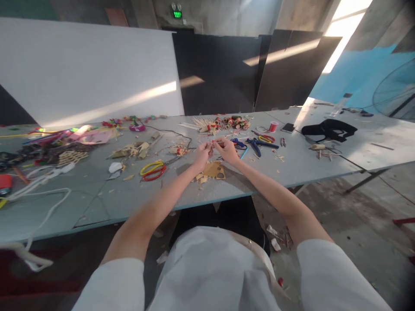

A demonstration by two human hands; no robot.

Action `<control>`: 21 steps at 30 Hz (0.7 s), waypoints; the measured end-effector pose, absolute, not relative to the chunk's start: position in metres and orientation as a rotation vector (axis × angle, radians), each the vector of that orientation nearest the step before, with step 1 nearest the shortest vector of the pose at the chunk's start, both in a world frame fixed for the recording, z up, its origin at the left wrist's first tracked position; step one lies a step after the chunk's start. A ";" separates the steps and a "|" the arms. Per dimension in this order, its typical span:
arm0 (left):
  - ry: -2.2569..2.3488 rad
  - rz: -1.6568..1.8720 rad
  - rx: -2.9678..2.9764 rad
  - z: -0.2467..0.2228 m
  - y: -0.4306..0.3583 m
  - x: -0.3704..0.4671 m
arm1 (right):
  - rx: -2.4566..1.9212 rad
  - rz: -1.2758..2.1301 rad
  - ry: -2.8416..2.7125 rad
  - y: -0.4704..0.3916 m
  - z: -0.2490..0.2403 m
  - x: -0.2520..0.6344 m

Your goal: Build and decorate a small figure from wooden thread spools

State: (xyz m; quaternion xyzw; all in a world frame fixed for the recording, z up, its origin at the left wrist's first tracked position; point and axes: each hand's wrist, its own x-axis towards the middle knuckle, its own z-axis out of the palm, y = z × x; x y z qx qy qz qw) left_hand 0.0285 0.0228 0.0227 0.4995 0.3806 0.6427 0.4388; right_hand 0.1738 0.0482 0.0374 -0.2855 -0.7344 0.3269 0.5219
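My left hand (203, 154) and my right hand (226, 150) meet over the middle of the table, fingertips close together. Both are closed in a pinch around something small with a bit of red, too small to make out. Just below them lies a piece of tan cardboard (214, 170) with round holes cut in it. Scissors with yellow and red handles (153, 170) rest to the left of my left hand. A small red and tan piece (180, 150) is also on that side. Blue-handled pliers (256, 147) are to the right of my right hand.
Behind the hands sit a pile of small red and tan rolls (238, 123) and thin sticks. A red spool (272, 126), a phone (288, 127) and a black cap (329, 129) lie rightward. White cables (48, 190) and colourful scraps cover the left. The table's front edge (207, 202) is near my body.
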 end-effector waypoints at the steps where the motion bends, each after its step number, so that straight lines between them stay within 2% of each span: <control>1: 0.940 1.587 1.243 0.023 0.023 0.028 | -0.676 0.791 -1.760 0.048 0.037 0.174; 13: 0.734 1.518 1.256 0.024 0.018 0.027 | -0.675 0.734 -1.763 0.053 0.036 0.176; 21: 0.790 1.569 1.295 0.019 0.022 0.027 | -0.668 0.752 -1.758 0.053 0.035 0.175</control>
